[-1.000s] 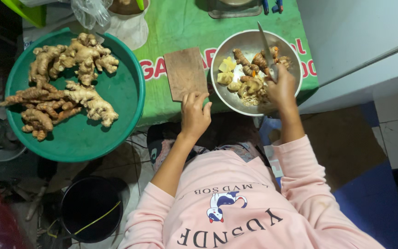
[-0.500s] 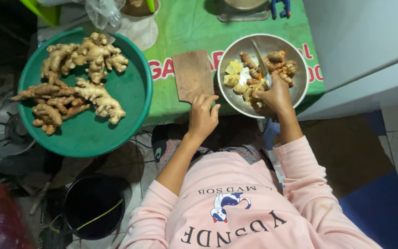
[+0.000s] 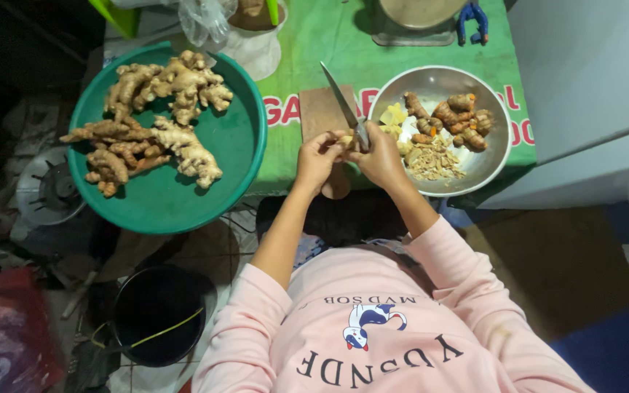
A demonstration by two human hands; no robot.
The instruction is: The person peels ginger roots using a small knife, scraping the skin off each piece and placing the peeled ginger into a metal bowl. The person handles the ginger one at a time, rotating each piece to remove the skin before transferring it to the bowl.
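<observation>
View: seen from above the person's head, looking down at two bare forearms in pink sleeves stretched toward a green tabletop [image 3: 307,44].
Right hand: the right hand [image 3: 381,156] is clenched around the handle of a knife [image 3: 345,106], the blade pointing up and away over a small wooden cutting board [image 3: 322,109].
Left hand: the left hand [image 3: 317,159] is closed on a small piece of root [image 3: 345,140], held between the fingers just in front of the other hand, at the near edge of the board.
What changed: half a second ago the right hand was down in the metal bowl [image 3: 500,138] and the left hand rested open near the board with nothing in it. Now both hands have come together, the knife is raised, and the piece of root is out of the bowl and held against the blade's heel.
What that suggests: by my reading, picking has ended and peeling or trimming of this one piece is under way.
Bowl contents: orange-tipped turmeric-like roots [image 3: 460,116], a few pale yellow pieces and a heap of shavings [image 3: 434,161].
Nearby: a round green tray [image 3: 242,167] on the left holds a pile of unpeeled ginger [image 3: 154,116], well apart from the hands.
Floor: a dark bucket [image 3: 156,313] stands below the tray.
</observation>
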